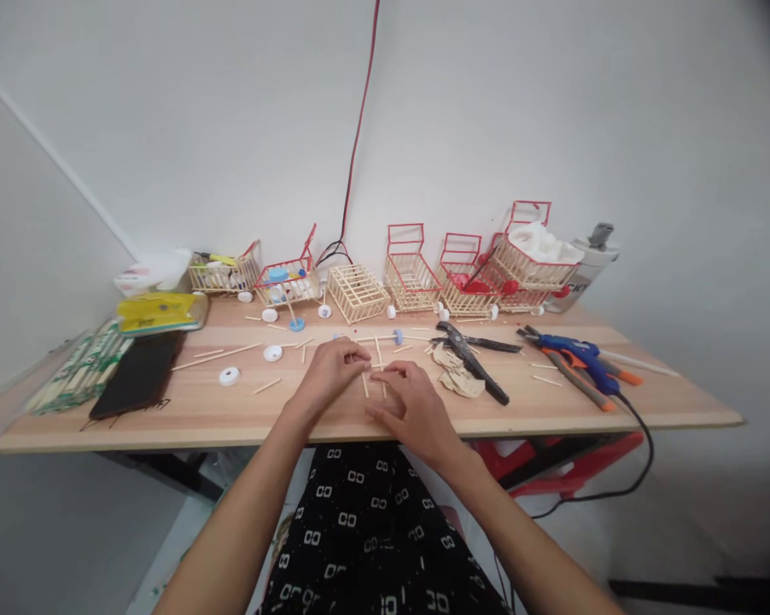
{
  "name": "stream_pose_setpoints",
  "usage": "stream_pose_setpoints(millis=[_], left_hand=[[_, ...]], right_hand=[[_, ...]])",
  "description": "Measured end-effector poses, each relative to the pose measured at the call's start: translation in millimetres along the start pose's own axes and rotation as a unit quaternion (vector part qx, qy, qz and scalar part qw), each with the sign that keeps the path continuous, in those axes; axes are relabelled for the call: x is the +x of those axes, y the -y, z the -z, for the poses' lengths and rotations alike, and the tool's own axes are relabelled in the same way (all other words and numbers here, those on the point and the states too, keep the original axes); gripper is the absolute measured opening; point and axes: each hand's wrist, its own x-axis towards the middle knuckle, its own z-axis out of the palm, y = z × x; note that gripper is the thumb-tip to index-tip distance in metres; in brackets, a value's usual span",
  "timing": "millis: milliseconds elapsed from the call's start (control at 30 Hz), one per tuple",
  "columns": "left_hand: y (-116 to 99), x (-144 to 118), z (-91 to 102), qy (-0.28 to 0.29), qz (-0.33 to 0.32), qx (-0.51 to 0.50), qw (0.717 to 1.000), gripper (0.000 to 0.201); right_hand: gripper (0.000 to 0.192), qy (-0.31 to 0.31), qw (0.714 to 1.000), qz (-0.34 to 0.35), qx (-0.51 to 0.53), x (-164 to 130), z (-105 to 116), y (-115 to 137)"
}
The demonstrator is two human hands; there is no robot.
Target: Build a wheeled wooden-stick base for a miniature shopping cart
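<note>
A small frame of thin wooden sticks [378, 348] lies on the table in front of me, with two long sticks and a crosspiece. From the left, my left hand [330, 376] pinches it near the crosspiece, thumb and fingertips together. My right hand [418, 412] has its fingertips closed on the same frame from the right, its thumb lower down. Just beyond the hands is a stick axle with a blue wheel [398, 336] at its right end. The fingers partly hide the joints.
Stick carts, including an unpainted basket [358, 292] and a red-rimmed cart [411, 272], line the wall. Pliers [475, 363], crumpled paper [460, 377] and a blue glue gun [570, 348] with a cord lie right. A black phone [138, 373], packaged sticks [81, 371] and white wheels [230, 376] lie left.
</note>
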Motion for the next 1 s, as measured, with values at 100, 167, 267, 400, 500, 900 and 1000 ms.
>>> stream_pose_setpoints(millis=[100,167,267,400,500,900,1000], left_hand=[[-1.4,-1.0,-0.4,0.013,-0.015,0.017,1.0,0.007],[-2.1,-1.3,-0.4,0.022,-0.025,0.028,0.999,0.009],[-2.8,-1.1,-0.2,0.029,-0.034,0.038,0.998,0.012],[-3.8,-0.7,0.0,0.026,-0.035,0.047,0.998,0.012],[-4.1,-0.3,0.3,0.021,-0.033,0.052,0.998,0.012],[0.1,1.3,-0.3,0.024,-0.025,0.062,0.997,0.011],[0.6,1.3,-0.1,0.03,-0.025,0.062,0.997,0.01]], right_hand=[[0.035,0.003,1.0,0.022,-0.002,3.4,-5.8,3.6],[0.028,0.0,1.0,0.011,-0.013,4.0,-8.5,3.7],[0.02,-0.005,0.999,-0.024,-0.043,2.1,-8.1,0.5],[0.014,0.002,0.994,-0.058,-0.088,0.5,-4.6,-3.0],[0.018,0.003,0.989,-0.084,-0.124,3.9,-5.0,-1.1],[0.017,-0.005,0.975,-0.094,-0.203,8.7,-12.4,-1.1],[0.017,-0.007,0.975,-0.093,-0.2,8.2,-11.7,-2.2]])
